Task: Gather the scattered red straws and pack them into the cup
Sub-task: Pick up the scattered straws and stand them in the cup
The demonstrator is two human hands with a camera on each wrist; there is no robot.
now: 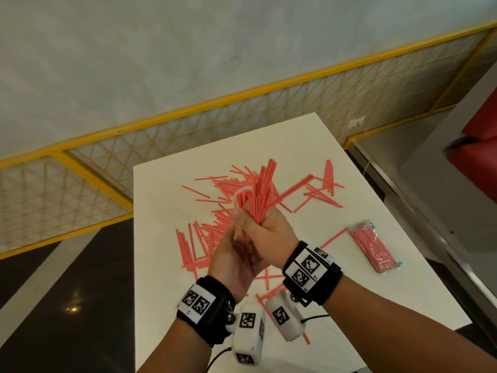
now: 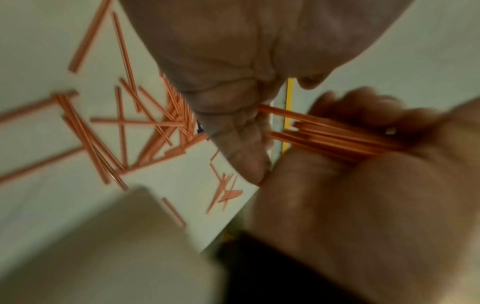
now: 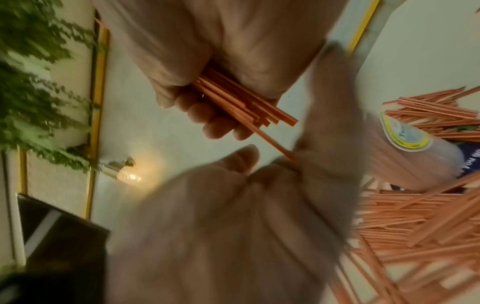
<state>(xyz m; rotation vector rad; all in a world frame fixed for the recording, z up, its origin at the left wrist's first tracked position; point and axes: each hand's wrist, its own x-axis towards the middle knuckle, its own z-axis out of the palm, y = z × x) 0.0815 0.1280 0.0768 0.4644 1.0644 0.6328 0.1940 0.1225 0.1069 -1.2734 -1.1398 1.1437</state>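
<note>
My right hand (image 1: 271, 227) grips a bundle of red straws (image 1: 262, 189) upright above the table; its fingers wrap the bundle (image 3: 241, 100) in the right wrist view. My left hand (image 1: 234, 254) sits just below and left of it, palm toward the straws' lower ends, fingers fairly straight and touching them. The left wrist view is blurred but shows my left palm (image 2: 233, 82) against the bundle's ends (image 2: 324, 133). A clear plastic cup (image 3: 415, 152) with a round label lies on its side among the loose straws (image 1: 204, 238); its rim (image 1: 238, 196) shows behind the bundle.
Loose red straws cover the middle and far part of the white table (image 1: 166, 292). A sealed packet of straws (image 1: 373, 249) lies near the right edge. A yellow-framed mesh rail (image 1: 188, 125) runs behind the table. A red seat (image 1: 478, 162) stands at the far right.
</note>
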